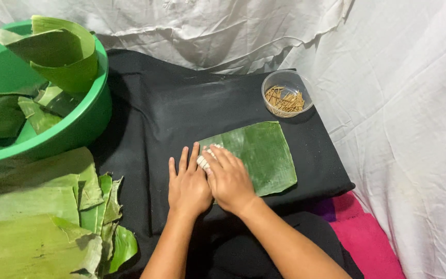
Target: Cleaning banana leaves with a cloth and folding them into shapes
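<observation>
A white sheet drapes the background and right side, and over it lies a black cloth that serves as the work surface. At the upper left sits a green plastic basin holding curled banana leaf strips, and below it a pile of flat banana leaves spreads toward the near edge. On the black cloth, right of centre, lies a cut banana leaf piece, flat with its glossy side up. Both forearms reach in from the bottom edge. The left hand lies palm down on the cloth with fingers straight and together, its fingertips at the leaf's near-left corner. The right hand crosses slightly over it, palm down and fingers extended, pressing a small whitish filling against the leaf's edge; neither hand is closed around anything. A small clear round container of short wooden sticks stands beyond the leaf.
</observation>
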